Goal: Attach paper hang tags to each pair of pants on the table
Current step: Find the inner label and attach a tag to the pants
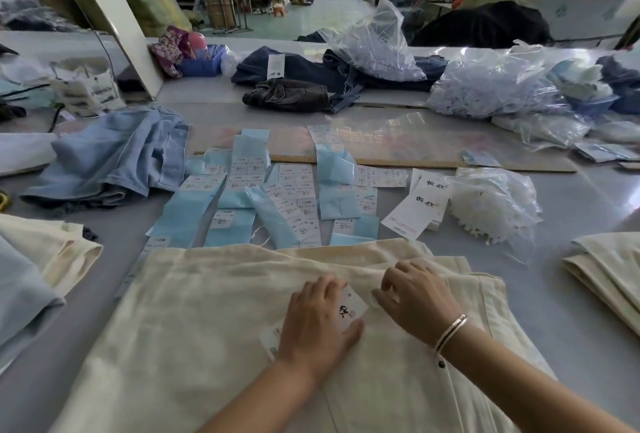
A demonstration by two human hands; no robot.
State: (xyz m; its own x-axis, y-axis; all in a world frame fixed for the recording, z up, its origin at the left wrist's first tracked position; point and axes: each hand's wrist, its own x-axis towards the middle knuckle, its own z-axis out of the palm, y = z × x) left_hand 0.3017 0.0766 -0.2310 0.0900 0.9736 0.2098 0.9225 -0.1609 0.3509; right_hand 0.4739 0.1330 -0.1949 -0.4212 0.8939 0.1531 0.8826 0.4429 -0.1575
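The left hand (317, 320) presses flat on the hang tag (351, 308) on the cream pants (207, 328), while the right hand (414, 297) pinches at the tag's top corner just beside it.

Left hand (317, 323) palm down, fingers fairly straight and together, thumb spread toward right side. Left forearm bare, rising from bottom edge toward frame centre. Right hand (414, 297) knuckles up, fingers curled downward, fingertips bunched as if pinching; what they hold too small to tell. Right wrist wears thin silver bangles. Hands near each other, apart.
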